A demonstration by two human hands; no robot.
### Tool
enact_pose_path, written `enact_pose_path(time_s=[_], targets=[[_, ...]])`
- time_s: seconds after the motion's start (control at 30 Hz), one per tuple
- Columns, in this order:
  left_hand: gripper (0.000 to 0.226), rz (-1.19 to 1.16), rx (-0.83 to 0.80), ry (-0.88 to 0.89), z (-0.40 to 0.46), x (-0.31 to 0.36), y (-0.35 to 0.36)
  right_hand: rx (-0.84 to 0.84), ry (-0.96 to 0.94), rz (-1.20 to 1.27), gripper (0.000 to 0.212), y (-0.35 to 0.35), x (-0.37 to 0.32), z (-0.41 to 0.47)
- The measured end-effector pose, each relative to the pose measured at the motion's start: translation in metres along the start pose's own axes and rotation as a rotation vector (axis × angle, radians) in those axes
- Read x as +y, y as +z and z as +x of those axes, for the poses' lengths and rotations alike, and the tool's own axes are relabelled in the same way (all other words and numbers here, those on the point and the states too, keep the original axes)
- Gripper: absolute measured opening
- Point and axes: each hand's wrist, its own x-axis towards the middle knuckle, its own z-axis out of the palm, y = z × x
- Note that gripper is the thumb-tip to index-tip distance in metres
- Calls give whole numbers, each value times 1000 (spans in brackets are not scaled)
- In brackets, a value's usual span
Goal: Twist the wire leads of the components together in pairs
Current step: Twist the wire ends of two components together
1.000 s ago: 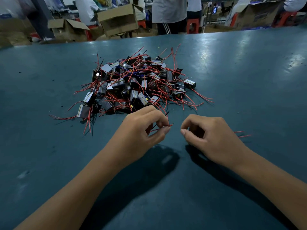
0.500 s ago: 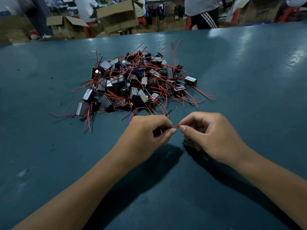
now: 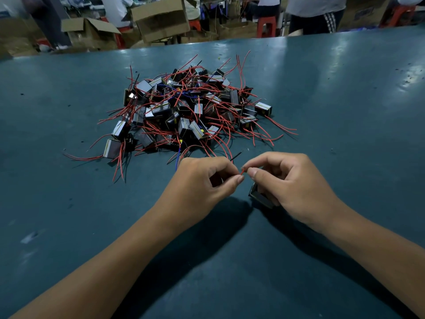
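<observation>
Both hands have closed the gap between them since the earlier frames and now meet fingertip to fingertip over the table. Left hand is pinched, thumb against forefinger, on the near end of a short red wire. Right hand is likewise pinched on the far end of that wire, its thumb and forefinger pressed together just beside those of the left. A small dark component sits tucked under the right palm, partly hidden; whether it rests on the table or hangs in the hand cannot be told. Whether one lead or two are held in the pinch is too small to make out.

Step in hand, as judged: twisting the leads of one component. The pile of components, with loose red wires trailing in all directions, lies just beyond the hands and appears largely unprocessed, so the task looks far from done.

Next move calls for rolling the pinched ends between the fingers while keeping the wire taut, without letting it slip.
</observation>
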Motion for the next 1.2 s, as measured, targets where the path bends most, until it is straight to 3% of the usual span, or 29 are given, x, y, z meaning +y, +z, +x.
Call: enact_pose_path(time_s=[0.27, 0.53, 0.83, 1.2], targets=[[8, -19, -13, 21, 1, -1, -4, 41, 48, 1, 19, -6, 1, 5], [6, 22, -44, 45, 0, -1, -5, -43, -8, -54, 37, -6, -3, 3], [2, 55, -65, 87, 1, -2, -3, -164, -58, -63, 8, -12, -4, 2], [6, 64, -85, 107, 1, -1, -5, -226, -38, 6, 12, -17, -3, 4]])
